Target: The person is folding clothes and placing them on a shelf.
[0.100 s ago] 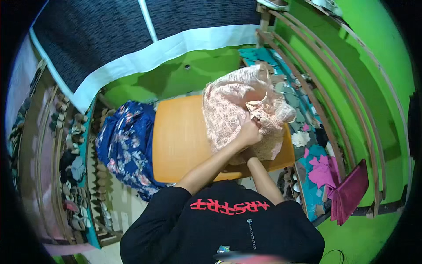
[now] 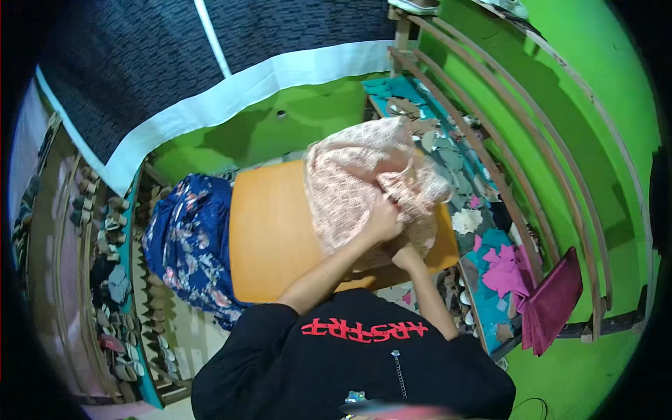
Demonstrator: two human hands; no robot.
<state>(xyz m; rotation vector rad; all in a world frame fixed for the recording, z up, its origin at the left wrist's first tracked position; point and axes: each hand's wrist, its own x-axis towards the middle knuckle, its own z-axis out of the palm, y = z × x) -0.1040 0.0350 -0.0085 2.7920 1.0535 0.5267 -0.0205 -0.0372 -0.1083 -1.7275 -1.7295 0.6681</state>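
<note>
Bordering the left end of a smooth, rectangular orange table [image 2: 269,231] is dark blue floral fabric [image 2: 189,238]. On the table's right half lies a crumpled, pale pink lacy cloth [image 2: 343,175]. My left hand [image 2: 383,220] curls around a gathered fold of it; my right hand [image 2: 404,255] is just beyond, its fingers hidden, so I cannot tell its grip. Further right hangs folded magenta cloth [image 2: 556,304].

Ahead of you, a dark patterned covering [image 2: 140,84] with a white band [image 2: 280,70] is hanging above a green wall [image 2: 259,126]. An orange worktop [image 2: 269,231] is standing below, wooden racks [image 2: 148,378] are flanking it, and shadow is darkening the right-hand wall [image 2: 595,164].
</note>
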